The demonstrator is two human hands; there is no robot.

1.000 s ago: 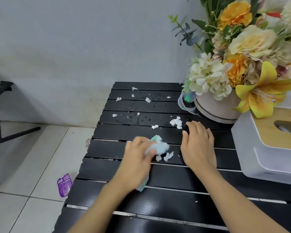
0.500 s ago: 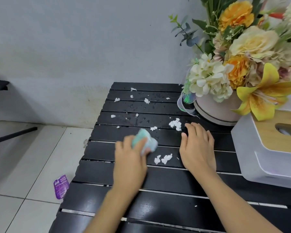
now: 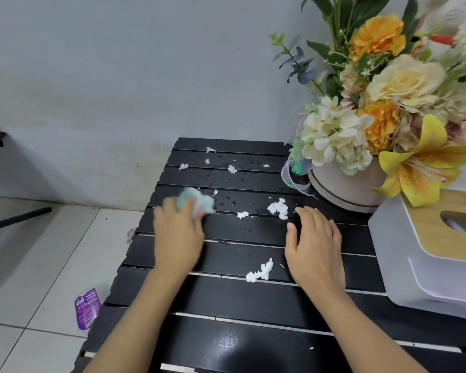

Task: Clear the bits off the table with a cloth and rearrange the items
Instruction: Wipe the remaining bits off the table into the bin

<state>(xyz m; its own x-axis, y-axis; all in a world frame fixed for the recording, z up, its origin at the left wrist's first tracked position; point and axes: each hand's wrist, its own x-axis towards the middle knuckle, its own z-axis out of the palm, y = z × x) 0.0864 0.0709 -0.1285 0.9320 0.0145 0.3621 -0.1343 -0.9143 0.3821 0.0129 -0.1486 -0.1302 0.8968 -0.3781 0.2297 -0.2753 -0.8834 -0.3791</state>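
Now, left grip (image 3: 176, 234) clutching cloth (image 3: 198, 201), right grip (image 3: 314, 247) flat on table (image 3: 253, 301)

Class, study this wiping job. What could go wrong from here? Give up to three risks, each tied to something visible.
1. The cloth, gripped by the left hand, works near the left edge of the table; bits could be swept onto the tiled floor.
2. Bits may drop through the gaps between slats.
3. Water droplets could smear the white clump beside the right hand.
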